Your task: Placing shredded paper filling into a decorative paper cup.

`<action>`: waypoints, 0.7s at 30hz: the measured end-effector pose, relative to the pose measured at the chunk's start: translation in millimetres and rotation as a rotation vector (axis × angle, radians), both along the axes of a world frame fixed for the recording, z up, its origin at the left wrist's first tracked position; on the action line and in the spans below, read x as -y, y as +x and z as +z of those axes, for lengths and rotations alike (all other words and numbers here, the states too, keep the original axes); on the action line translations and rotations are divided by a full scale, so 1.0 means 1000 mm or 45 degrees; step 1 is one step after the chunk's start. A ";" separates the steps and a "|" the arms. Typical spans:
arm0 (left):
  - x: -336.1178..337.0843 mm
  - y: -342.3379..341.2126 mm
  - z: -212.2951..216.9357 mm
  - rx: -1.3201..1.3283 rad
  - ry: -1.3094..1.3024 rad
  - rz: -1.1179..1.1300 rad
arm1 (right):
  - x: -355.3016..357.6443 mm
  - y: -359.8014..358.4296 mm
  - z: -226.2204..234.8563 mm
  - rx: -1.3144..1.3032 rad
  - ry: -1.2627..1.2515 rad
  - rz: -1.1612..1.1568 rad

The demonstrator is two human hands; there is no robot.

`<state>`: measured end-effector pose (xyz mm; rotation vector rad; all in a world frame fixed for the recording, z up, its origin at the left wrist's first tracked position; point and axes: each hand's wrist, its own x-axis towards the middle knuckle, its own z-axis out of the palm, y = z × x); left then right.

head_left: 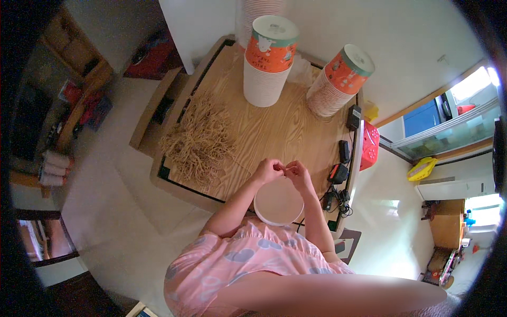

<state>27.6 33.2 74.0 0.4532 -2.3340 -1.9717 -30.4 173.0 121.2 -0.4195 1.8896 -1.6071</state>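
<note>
A white paper bucket (279, 203) sits against my front at the table's near edge, its open mouth facing up. Over its far rim my left hand (268, 170) and my right hand (299, 176) meet, both closed in a pinch. A thin pale strand of twine seems to run between the fingertips; its ends are hard to make out. To the left of my left hand lies a tangled heap of tan twine (200, 140), with loose strands trailing toward my wrist.
On the wood-grain table (280, 132) stand a tall stack of upturned orange-and-white buckets (269, 63) and a shorter one (340, 79). Black adapters and cables (338, 173) line the right edge. A red plastic stool (369, 145) stands beyond it.
</note>
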 end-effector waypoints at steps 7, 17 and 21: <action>0.003 0.000 -0.005 -0.005 0.073 0.025 | -0.004 -0.003 -0.005 -0.065 0.107 0.037; 0.009 0.000 0.021 -0.044 0.454 0.002 | -0.001 -0.007 -0.006 -0.198 0.271 0.019; 0.009 0.002 0.017 -0.036 0.463 0.068 | 0.001 -0.004 -0.004 -0.207 0.225 -0.008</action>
